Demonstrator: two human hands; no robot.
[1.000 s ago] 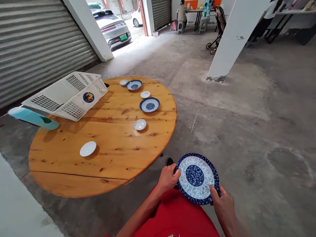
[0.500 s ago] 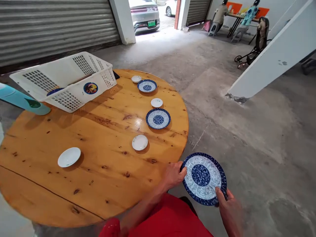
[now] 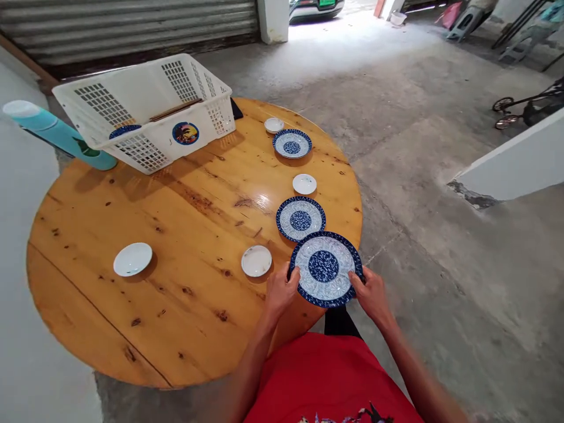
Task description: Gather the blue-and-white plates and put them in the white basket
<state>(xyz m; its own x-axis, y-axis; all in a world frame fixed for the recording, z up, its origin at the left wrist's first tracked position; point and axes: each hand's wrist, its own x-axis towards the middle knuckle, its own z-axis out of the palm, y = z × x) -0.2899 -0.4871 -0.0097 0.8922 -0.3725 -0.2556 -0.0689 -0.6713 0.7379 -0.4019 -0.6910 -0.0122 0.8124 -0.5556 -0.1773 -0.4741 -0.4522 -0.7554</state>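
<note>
- Concrete floor, roller shutter at back, round wooden table fills left half of view.
- Far left: teal bottle lying at table edge, beside white slotted basket; round sticker on basket front, picture only, no readable writing.
- Small white dish on left of table, well apart from the rest.
- Second small white dish just left of the held plate.
- Left hand clamped on left rim of large blue-and-white plate, thumb on top.
- Plate: dark blue rim band, pale floral ring, dark blue round centre; sits at near right table edge, partly overhanging, its far rim over or touching a smaller patterned plate.
- Right hand clamped on right rim.
- Beyond: white dish, another patterned plate, white dish.
- Green car number plate at top, not readable.
- Versus 0.5 s ago: plate was off the table over the floor; now at table edge, view shifted closer.
</note>
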